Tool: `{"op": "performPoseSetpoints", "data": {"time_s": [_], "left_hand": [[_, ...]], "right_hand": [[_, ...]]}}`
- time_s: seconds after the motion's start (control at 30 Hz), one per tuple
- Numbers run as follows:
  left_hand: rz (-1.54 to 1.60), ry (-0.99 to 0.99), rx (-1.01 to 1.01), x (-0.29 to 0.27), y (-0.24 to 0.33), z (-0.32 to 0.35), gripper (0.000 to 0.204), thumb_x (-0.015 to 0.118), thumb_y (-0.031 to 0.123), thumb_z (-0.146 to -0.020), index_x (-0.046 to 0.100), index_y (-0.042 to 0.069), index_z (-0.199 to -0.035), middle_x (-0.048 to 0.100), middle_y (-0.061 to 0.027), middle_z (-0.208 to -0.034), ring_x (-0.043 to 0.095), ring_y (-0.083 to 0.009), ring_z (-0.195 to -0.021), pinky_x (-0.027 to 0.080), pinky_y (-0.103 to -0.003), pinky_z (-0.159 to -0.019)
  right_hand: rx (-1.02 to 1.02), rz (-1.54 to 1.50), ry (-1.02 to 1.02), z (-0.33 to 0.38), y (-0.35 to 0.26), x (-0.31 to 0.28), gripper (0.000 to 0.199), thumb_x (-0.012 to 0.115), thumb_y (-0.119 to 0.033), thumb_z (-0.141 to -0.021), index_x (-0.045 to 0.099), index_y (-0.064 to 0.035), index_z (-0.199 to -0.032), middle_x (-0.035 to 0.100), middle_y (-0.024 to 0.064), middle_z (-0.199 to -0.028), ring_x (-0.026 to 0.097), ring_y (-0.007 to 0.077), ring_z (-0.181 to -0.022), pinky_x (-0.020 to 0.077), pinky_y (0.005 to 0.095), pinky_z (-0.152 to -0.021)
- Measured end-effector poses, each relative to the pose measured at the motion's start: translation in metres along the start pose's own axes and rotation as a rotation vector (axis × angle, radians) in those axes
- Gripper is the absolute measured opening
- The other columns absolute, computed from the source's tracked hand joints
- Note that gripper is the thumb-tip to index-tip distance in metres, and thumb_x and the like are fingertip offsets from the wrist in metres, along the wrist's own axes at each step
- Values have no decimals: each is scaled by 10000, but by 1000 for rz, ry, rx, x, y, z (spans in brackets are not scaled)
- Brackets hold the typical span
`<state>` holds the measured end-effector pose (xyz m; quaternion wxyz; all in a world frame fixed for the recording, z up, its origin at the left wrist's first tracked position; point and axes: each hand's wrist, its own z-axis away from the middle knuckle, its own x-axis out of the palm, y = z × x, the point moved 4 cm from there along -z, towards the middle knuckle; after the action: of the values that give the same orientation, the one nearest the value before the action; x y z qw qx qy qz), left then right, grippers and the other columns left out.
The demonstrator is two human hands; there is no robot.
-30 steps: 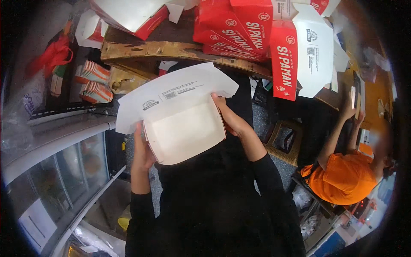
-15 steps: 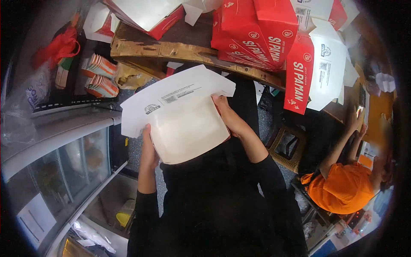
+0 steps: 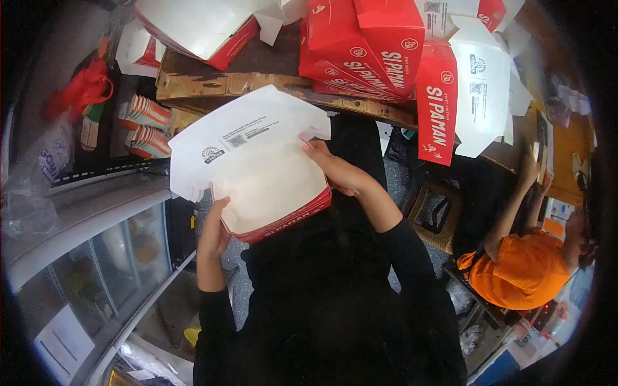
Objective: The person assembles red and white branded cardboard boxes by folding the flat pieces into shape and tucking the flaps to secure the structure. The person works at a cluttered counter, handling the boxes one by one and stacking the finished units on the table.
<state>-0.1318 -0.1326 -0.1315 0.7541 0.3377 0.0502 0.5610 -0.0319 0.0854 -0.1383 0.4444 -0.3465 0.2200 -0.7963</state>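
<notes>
Between my two hands is a cardboard takeaway box (image 3: 273, 186), red outside and white inside, its wide lid flap raised on the far side. The inside of the box holds nothing that I can see. My left hand (image 3: 214, 225) grips its left wall near the front corner, thumb at the rim. With the thumb over the rim, my right hand (image 3: 335, 168) is closed on the right wall, by the lid's fold. The fingers of both hands are partly hidden behind the walls.
Beyond the box, a wooden table (image 3: 238, 83) carries red-and-white boxes (image 3: 367, 51) and an open box (image 3: 199, 26). Striped paper packs (image 3: 147, 125) lie at the left above a glass-fronted cabinet (image 3: 109, 251). A woven stool (image 3: 434, 215) stands right; a person in orange (image 3: 515, 270) works beyond it.
The box has shifted slightly left and tipped, so its red front wall now shows. Both hands moved with it and kept their hold. The surroundings have shifted a little in view.
</notes>
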Motion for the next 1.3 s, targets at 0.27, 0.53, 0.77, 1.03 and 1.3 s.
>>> {"op": "performPoseSetpoints", "data": {"time_s": [0.27, 0.53, 0.77, 1.03, 1.3], "left_hand": [[-99, 188, 383, -20, -5, 16, 523, 536, 300, -772, 408, -38, -1149, 501, -139, -1101, 512, -238, -981, 411, -349, -841], [-37, 325, 654, -46, 9, 40, 495, 527, 284, -778, 411, -22, -1150, 498, -138, -1094, 504, -245, -986, 409, -349, -845], [184, 283, 790, -91, 57, 58, 471, 520, 270, -784, 413, -8, -1150, 495, -136, -1088, 497, -251, -991, 407, -348, -848], [-69, 159, 624, -81, 62, 35, 460, 515, 244, -776, 410, 9, -1157, 489, -134, -1080, 488, -261, -994, 414, -350, -838], [143, 135, 133, -38, -51, -7, 510, 508, 111, -605, 419, -50, -1081, 522, -146, -957, 540, -280, -870, 478, -388, -692]], "right_hand": [[-503, 163, 39, 12, -15, 21, 589, 551, -394, -770, 294, -69, -1188, 391, 171, -1157, 365, 249, -1132, 313, 377, -933], [-1918, 1003, -211, 63, -96, 140, 488, 659, -409, -627, 482, -256, -1056, 298, 223, -1288, 346, 412, -1135, 331, 522, -859], [-2177, 691, -232, 77, -147, 181, 580, 684, -424, -566, 450, -314, -1085, 330, 214, -1267, 368, 386, -1124, 355, 508, -794], [-878, 45, -14, -26, -79, 94, 528, 608, -268, -765, 344, -39, -1161, 440, 138, -1109, 443, 214, -1035, 355, 317, -888], [-523, 768, 193, 101, -71, -5, 323, 499, -330, -840, 548, -27, -939, 593, 153, -821, 586, 225, -743, 461, 311, -654]]}}
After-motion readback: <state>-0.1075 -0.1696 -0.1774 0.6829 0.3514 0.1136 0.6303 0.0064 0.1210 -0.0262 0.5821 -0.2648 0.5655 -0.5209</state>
